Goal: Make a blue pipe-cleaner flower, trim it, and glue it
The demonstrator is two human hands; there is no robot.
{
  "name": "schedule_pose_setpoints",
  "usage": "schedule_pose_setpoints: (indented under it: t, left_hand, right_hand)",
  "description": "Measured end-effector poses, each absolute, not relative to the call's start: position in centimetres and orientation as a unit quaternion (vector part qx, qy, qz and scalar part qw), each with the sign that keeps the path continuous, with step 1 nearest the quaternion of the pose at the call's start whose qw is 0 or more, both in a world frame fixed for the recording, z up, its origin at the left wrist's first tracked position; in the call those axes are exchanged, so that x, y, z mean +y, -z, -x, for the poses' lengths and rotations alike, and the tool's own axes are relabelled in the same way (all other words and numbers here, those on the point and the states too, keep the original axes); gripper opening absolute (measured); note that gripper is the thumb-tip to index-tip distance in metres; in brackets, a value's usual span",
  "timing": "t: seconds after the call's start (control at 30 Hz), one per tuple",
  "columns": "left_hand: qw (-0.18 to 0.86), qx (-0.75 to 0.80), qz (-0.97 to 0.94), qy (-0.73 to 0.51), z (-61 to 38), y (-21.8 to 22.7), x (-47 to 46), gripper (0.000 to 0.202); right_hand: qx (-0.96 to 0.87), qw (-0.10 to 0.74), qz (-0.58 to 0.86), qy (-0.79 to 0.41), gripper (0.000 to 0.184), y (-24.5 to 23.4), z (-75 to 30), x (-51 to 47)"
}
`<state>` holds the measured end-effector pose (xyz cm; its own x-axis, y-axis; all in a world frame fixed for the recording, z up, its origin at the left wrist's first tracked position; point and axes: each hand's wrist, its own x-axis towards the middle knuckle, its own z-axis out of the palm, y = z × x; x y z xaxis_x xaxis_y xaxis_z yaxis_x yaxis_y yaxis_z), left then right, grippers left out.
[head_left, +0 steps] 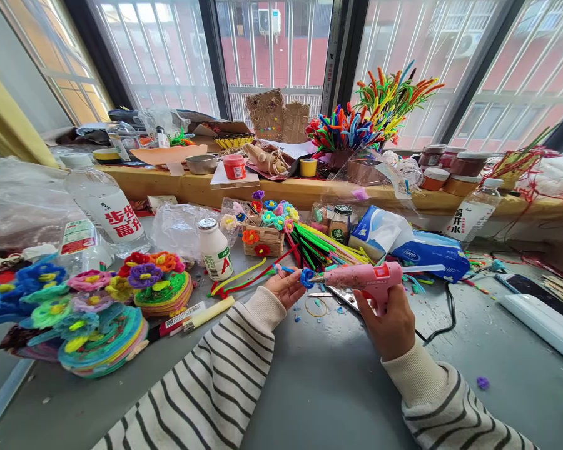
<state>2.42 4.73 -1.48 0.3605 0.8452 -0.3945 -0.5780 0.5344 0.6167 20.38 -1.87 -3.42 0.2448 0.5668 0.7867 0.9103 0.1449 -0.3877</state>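
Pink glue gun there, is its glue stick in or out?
Partly in: a pale glue stick juts from the back of the pink glue gun, held in the right hand.

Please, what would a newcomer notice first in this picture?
Probably the pink glue gun in the right hand, aimed at a blue fuzzy piece in the left hand. Next, the bright pipe cleaners bunched on the window ledge, and the colourful flowers at left on the table.

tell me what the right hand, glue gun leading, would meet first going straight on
Probably the small blue flower in the left hand, right before the glue gun; whether they touch is unclear.
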Motion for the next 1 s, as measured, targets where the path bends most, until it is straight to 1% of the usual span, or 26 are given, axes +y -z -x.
schedule_pose_setpoints:
  t: [0.27, 0.4, 0.77, 1.0]
  left_hand:
    - [0.805, 0.356, -0.188, -0.437, -2.5, 1.0, 4.7, 0.016]
    - [0.805, 0.361, -0.188, -0.432, -2.4, 1.1, 4.7, 0.017]
    - [0.801, 0.351, -0.180, -0.450, -2.5, 0.7, 4.3, 0.021]
    - [0.799, 0.355, -0.183, -0.450, -2.6, 0.4, 4.1, 0.019]
  right_hand:
    - [-0.601, 0.469, 0.613, 0.209, 0.021, 3.2, -20.5, -1.9]
    - [-0.605, 0.464, 0.609, 0.219, 0.021, 3.3, -20.5, -1.9]
    - [-0.620, 0.464, 0.598, 0.207, 0.019, 3.4, -20.5, -1.8]
    - [-0.625, 0.458, 0.603, 0.190, 0.020, 3.7, -20.7, -1.8]
